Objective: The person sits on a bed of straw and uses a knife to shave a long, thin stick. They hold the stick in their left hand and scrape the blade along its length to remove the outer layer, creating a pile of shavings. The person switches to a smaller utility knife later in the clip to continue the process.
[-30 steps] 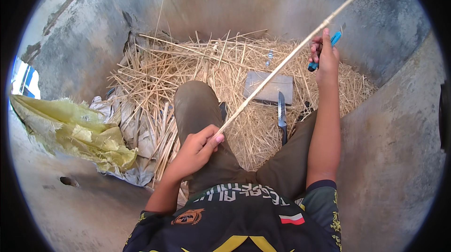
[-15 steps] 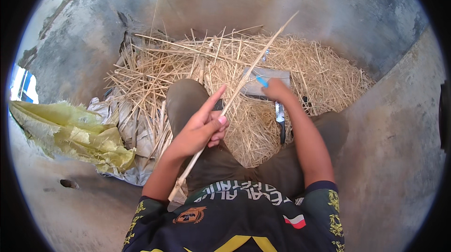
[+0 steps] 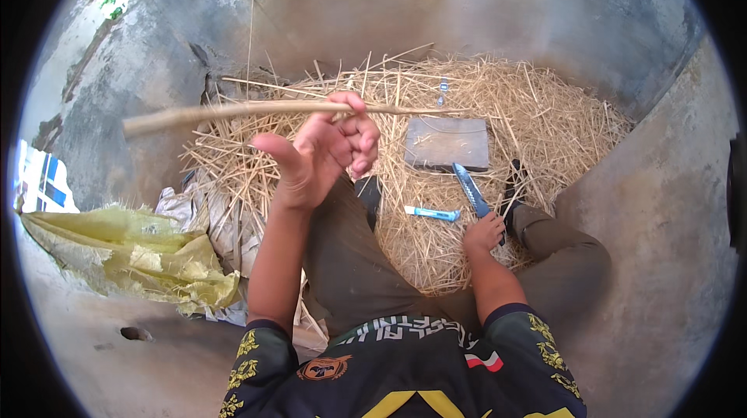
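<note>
My left hand (image 3: 319,149) is raised, palm up, thumb spread apart, with a long thin bamboo stick (image 3: 233,110) caught among its fingers. The stick lies roughly level, its thicker end to the left and its tip passing over the flat grey block (image 3: 446,145). Low on the right, my right hand (image 3: 484,233) is closed round the black handle of a knife (image 3: 471,189), whose blade points away from me with its tip near the block's front edge. A blue box cutter (image 3: 433,214) rests on the straw, left of the knife, touched by neither hand.
Shavings and split strips (image 3: 545,107) are heaped beyond my folded legs. A torn yellow-green sack (image 3: 140,247) lies at the left. Concrete walls (image 3: 467,5) close in the back and right side.
The stick has swung from slanting upward to nearly level as my left hand rose and turned over. My right hand has put the box cutter down on the straw and taken the knife.
</note>
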Demonstrator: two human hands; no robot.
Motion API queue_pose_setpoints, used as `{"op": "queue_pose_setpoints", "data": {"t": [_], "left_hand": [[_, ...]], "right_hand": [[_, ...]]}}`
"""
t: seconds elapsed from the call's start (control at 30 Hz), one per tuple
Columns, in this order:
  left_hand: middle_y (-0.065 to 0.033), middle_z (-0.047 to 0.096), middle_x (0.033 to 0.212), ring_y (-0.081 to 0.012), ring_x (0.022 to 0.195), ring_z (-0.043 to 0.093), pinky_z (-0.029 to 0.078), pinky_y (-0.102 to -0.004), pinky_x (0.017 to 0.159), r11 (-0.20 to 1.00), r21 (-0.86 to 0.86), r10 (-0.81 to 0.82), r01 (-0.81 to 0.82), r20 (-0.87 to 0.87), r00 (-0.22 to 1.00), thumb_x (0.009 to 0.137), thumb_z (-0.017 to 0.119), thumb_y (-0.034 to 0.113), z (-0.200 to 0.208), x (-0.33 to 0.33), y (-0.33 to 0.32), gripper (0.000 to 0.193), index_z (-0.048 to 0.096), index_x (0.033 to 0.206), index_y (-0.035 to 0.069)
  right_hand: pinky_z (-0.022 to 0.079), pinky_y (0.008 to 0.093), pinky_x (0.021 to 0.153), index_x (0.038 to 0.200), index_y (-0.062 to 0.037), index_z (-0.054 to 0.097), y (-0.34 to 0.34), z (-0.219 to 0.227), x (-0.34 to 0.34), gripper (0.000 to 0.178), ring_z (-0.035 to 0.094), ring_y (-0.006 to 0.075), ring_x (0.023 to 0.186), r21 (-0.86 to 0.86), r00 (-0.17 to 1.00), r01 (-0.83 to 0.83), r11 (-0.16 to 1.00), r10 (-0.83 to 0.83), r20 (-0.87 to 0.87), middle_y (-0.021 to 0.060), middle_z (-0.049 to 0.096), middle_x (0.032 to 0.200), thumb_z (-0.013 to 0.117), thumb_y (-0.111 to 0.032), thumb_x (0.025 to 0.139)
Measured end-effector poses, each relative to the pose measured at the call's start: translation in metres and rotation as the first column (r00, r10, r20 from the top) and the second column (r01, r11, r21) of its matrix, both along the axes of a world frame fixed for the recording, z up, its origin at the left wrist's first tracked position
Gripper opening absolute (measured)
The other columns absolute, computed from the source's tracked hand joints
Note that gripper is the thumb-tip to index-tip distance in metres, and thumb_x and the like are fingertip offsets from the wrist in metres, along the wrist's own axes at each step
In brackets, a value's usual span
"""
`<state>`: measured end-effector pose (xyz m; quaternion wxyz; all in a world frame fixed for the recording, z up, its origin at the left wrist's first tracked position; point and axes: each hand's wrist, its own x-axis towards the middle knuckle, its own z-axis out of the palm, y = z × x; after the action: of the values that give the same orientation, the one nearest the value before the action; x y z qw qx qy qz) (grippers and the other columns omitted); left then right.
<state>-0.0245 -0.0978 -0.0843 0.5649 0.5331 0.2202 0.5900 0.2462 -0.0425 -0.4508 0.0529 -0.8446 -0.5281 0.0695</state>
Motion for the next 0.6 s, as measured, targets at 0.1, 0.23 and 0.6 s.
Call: {"op": "queue_pose_setpoints", "data": {"t": [0.1,0.23,0.6], "left_hand": [[-0.0006,0.052,0.074,-0.0090,0.066,0.048,0.039,-0.0232,0.058,0.983,0.050,0.186,-0.179,-0.233,0.955,0.105,0.036,0.048,0.017,0.003,0.012,0.047,0.050,0.118,0.005],[0.0001,0.052,0.077,-0.0093,0.074,0.047,0.040,-0.0235,0.071,0.785,0.441,0.618,-0.435,-0.598,0.510,0.108,0.029,0.042,0.041,0.004,0.021,0.053,0.062,0.115,0.002],[-0.0048,0.050,0.096,-0.0154,0.089,0.048,0.044,-0.0335,0.076,0.555,0.602,0.519,-0.574,0.288,0.804,0.108,0.027,0.039,0.077,0.009,0.027,0.043,0.055,0.116,0.008]], "right_hand": [[0.044,0.0423,0.097,0.124,-0.0077,0.047,0.009,0.001,0.011,0.036,0.047,0.0303,0.120,-0.043,0.998,0.067,0.997,-0.067,0.007,0.0131,0.048,0.124,0.060,-0.019,0.093],[0.043,0.0429,0.098,0.127,-0.0098,0.048,0.018,-0.017,0.025,0.036,0.048,0.0293,0.120,-0.203,0.988,0.092,0.975,-0.114,-0.100,0.0124,0.049,0.124,0.057,-0.020,0.094],[0.038,0.0417,0.100,0.122,-0.0093,0.061,0.033,-0.016,0.032,0.038,0.045,0.0318,0.121,-0.281,0.998,0.068,0.957,-0.063,0.026,0.0157,0.049,0.131,0.062,-0.029,0.090]]}}
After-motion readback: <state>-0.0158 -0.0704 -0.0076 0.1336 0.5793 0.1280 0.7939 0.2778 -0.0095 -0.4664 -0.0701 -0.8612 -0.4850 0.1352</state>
